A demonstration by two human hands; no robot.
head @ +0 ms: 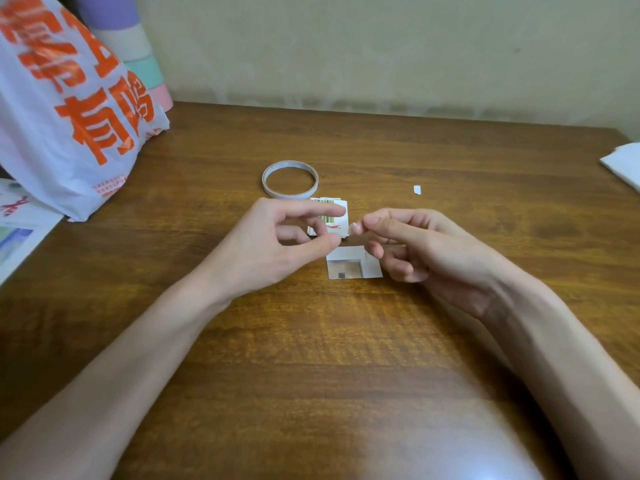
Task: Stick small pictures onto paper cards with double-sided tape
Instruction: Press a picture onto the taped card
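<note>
A thin white roll of double-sided tape [290, 179] lies flat on the wooden table [311, 341]. Just in front of it sits a small stack of pictures [331, 220] with green and orange print. A small white card [353, 264] with white strips along its top and right side lies nearer to me. My left hand [277, 247] hovers over the stack, thumb and forefinger curled and apart, nothing clearly in them. My right hand [415, 247] pinches a tiny whitish piece of tape [355, 227] between thumb and forefinger, above the card.
A white plastic bag with orange lettering [69, 109] stands at the back left, with pastel rolls [138, 53] behind it. Printed sheets [17, 233] lie at the left edge. A small white scrap [417, 189] lies to the right, and white paper [623, 164] at the far right.
</note>
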